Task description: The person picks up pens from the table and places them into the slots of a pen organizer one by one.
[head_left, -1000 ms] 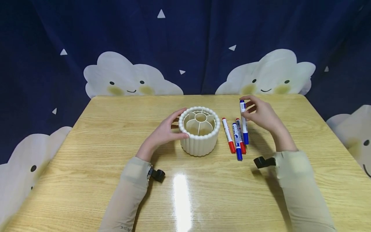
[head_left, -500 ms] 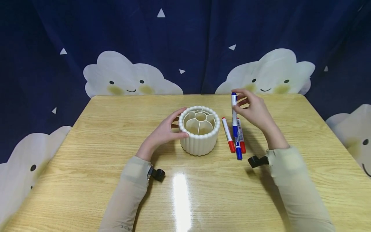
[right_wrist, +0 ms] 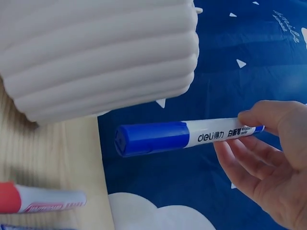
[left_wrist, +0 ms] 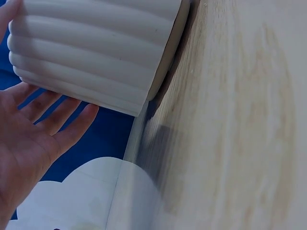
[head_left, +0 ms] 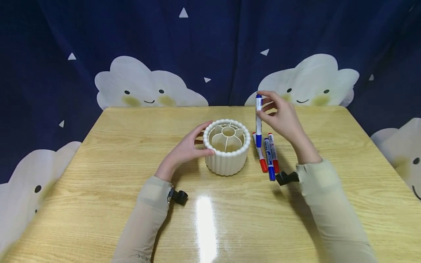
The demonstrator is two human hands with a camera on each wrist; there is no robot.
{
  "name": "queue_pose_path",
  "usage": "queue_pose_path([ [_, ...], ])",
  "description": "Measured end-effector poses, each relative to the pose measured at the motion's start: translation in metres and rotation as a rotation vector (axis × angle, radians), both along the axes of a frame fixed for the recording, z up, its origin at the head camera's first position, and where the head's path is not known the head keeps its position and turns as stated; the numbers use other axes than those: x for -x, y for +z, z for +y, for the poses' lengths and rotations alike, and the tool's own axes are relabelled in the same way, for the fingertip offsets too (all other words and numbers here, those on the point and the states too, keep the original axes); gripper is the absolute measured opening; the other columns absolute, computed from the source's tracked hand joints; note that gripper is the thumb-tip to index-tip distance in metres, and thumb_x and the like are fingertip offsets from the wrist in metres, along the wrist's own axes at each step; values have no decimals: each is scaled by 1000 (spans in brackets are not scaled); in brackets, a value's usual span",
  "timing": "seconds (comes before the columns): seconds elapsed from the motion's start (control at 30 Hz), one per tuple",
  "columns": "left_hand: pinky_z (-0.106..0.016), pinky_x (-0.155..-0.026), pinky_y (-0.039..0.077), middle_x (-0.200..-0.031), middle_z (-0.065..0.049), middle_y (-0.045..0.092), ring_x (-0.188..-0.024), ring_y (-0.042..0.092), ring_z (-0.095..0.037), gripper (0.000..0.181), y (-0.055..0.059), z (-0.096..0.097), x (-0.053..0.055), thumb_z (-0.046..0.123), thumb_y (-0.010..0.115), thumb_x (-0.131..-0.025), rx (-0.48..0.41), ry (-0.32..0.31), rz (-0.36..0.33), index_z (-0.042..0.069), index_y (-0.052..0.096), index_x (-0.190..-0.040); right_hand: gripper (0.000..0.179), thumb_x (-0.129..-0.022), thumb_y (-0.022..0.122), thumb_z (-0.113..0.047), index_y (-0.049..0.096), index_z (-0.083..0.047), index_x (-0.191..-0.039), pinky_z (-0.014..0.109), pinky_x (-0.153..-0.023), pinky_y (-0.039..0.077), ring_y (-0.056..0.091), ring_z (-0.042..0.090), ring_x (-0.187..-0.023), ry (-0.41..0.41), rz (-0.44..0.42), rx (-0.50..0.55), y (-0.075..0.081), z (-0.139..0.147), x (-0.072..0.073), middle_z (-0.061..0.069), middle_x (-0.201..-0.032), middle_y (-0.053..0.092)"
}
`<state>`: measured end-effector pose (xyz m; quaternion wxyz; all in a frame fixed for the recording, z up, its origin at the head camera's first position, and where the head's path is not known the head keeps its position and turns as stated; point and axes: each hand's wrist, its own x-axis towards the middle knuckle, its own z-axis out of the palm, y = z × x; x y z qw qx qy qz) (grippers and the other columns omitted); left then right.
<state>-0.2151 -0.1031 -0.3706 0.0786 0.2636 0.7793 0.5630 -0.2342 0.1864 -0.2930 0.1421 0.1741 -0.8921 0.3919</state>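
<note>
The cream ribbed pen holder (head_left: 226, 165), its inside split by thin dividers around a central ring, stands upright on the table. My left hand (head_left: 185, 148) holds it from the left, thumb at the front of the rim and fingers round the back; the left wrist view shows those fingertips against the ribbed wall (left_wrist: 91, 52). In my right hand (head_left: 280, 112) a blue whiteboard marker (head_left: 258, 120) is pinched near its upper end between thumb and fingers. It hangs nearly upright, blue cap (right_wrist: 152, 138) down, raised off the table just right of the holder.
To the holder's right lie a red marker (head_left: 262, 163), another blue marker (head_left: 270, 160) and a second red marker (head_left: 274, 157), close together on the wooden table (head_left: 98, 190). A dark blue curtain (head_left: 217, 44) with clouds hangs behind the table's back edge.
My right hand has lifted the blue marker and carried it leftward, from beside the other markers towards the pen holder. The left hand and the holder have stayed in place.
</note>
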Motion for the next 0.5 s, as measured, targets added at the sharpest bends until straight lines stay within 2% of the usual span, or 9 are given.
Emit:
queue_pose_path([
  [0.1,-36,-96,42,-140,4,38,-119,43,-21,90,0,0,1,16,78,-69,4,3,7,21,28,-143,51,-83,62,-11,47,-20,-131,32,-75,53,59,19,-87,5,10,-5,5,-4,1,9,-105,60],
  [0.17,-35,-96,42,-139,5,38,-119,43,-21,89,0,-1,1,17,79,-69,1,3,11,21,28,-143,52,-83,62,-11,47,-19,-132,34,-76,53,59,18,-87,9,19,-10,8,-6,2,9,-106,59],
  [0.33,-38,-97,40,-140,1,37,-120,42,-25,89,3,1,-2,15,78,-70,2,-3,-8,19,28,-143,52,-83,62,-8,47,-18,-131,20,-72,51,58,16,-85,-3,71,11,19,-6,1,9,-104,60],
  [0.5,-41,-98,39,-142,-7,36,-120,41,-29,87,19,3,-12,10,76,-71,1,-3,-25,13,27,-144,52,-83,62,-10,47,-19,-132,14,-71,49,57,11,-84,-8,92,20,27,-7,2,6,-104,59],
])
